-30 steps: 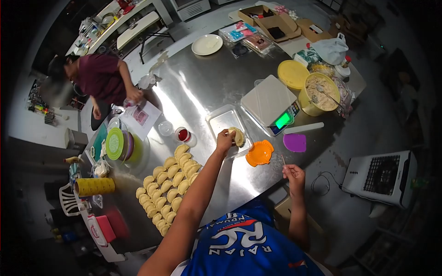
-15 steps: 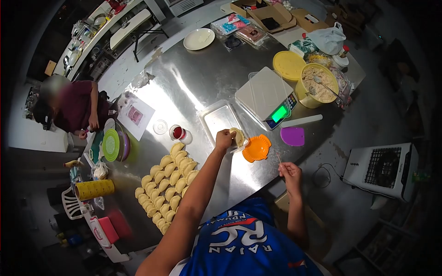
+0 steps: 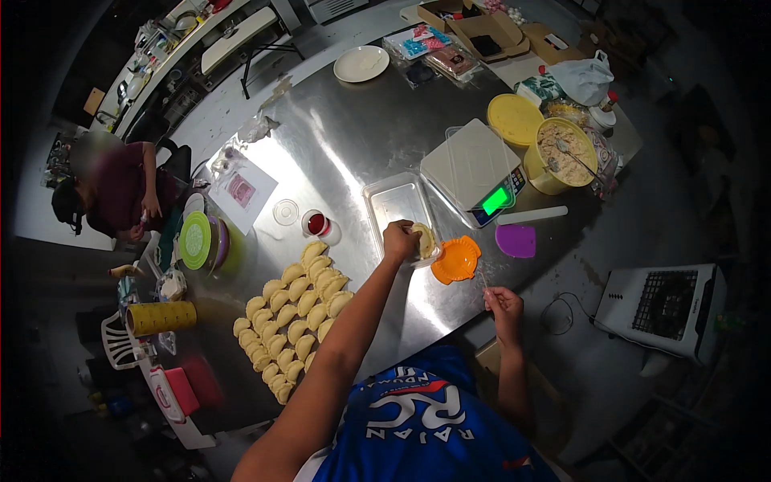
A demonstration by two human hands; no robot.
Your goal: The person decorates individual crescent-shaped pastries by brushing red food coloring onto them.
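Observation:
My left hand (image 3: 401,242) is closed on a crimped half-moon dumpling (image 3: 425,239) at the near end of a clear plastic tray (image 3: 374,201). Just right of the tray lies an orange dumpling mould (image 3: 456,259), spread flat. Beyond the table's near edge, my right hand (image 3: 504,310) pinches a thin, pale stick (image 3: 484,281) that points up toward the mould. Rows of similar filled dumplings (image 3: 297,309) cover the table left of my left forearm. A small cup of red liquid (image 3: 316,224) stands between those rows and the tray.
A kitchen scale (image 3: 472,165) with a lit green display stands behind the mould. Near it are a purple scraper (image 3: 516,240) and a yellow tub of filling (image 3: 562,157) with a spoon. A person (image 3: 120,185) is at the left, beside green-lidded bowls (image 3: 197,241).
The view has shifted slightly, so the table's things appear farther right. My left hand still grips the dumpling at the tray. The person at the left has moved their hands.

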